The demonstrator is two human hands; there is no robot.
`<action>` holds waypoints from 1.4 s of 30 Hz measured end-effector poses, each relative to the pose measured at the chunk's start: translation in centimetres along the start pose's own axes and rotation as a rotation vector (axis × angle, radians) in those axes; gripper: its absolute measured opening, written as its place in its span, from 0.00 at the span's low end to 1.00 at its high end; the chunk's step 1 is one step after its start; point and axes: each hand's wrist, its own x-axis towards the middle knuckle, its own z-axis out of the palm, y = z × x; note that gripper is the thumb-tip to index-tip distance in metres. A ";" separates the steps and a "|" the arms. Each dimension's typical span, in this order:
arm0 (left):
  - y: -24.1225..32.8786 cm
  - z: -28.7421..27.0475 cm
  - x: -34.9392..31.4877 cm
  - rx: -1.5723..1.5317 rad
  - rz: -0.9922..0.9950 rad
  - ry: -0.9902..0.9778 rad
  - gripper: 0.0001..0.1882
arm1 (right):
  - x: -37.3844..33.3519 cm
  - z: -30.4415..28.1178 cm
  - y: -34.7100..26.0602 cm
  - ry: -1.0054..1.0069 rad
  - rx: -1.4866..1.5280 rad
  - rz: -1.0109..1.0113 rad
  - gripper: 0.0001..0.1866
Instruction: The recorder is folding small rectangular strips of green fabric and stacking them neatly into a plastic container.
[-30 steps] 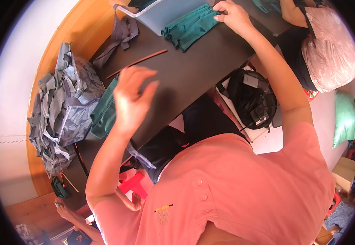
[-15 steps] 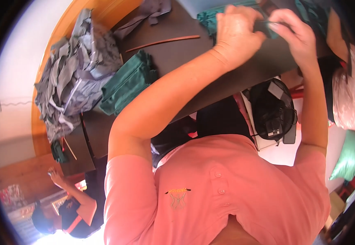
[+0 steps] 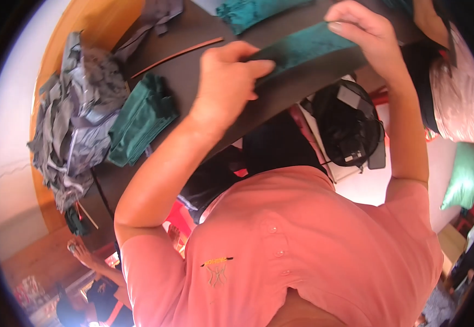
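Note:
A strip of teal-green fabric (image 3: 308, 48) is stretched between my two hands above the dark table. My left hand (image 3: 227, 76) is closed on its left end, thumb and fingers pinching it. At the right end, my right hand (image 3: 365, 34) pinches the strip's upper corner between thumb and fingers. Beyond the strip lies a teal fabric bundle (image 3: 248, 13). Left of my left arm sits a folded stack of dark green fabric (image 3: 143, 120). A thin reddish-brown stick (image 3: 180, 54) lies on the table between the stack and the teal bundle.
A heap of grey fabric strips (image 3: 79, 120) covers the table's left end, and grey cloth (image 3: 150, 22) lies at the back. Below the table edge is a black mesh bag (image 3: 346, 125). A co-worker's hand (image 3: 81, 253) shows at lower left. A green cushion (image 3: 460, 177) is at right.
My hands have moved apart, the left one toward me and leftward, so the green fabric strip now shows spread out between them. The whole view has shifted slightly.

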 end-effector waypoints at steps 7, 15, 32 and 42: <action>-0.2 -0.9 0.7 -0.046 -0.140 0.056 0.09 | -1.1 0.4 -1.0 0.071 -0.415 -0.017 0.06; -2.9 -2.4 0.9 0.455 0.107 0.059 0.21 | -0.2 2.0 -1.3 0.126 -0.714 -0.386 0.07; -1.9 -1.9 10.2 0.784 0.685 0.359 0.17 | 8.6 0.3 4.1 0.235 -0.740 -0.184 0.07; -2.6 -1.6 10.3 0.646 0.815 0.376 0.09 | 6.8 -0.4 2.5 0.240 -0.495 -0.244 0.08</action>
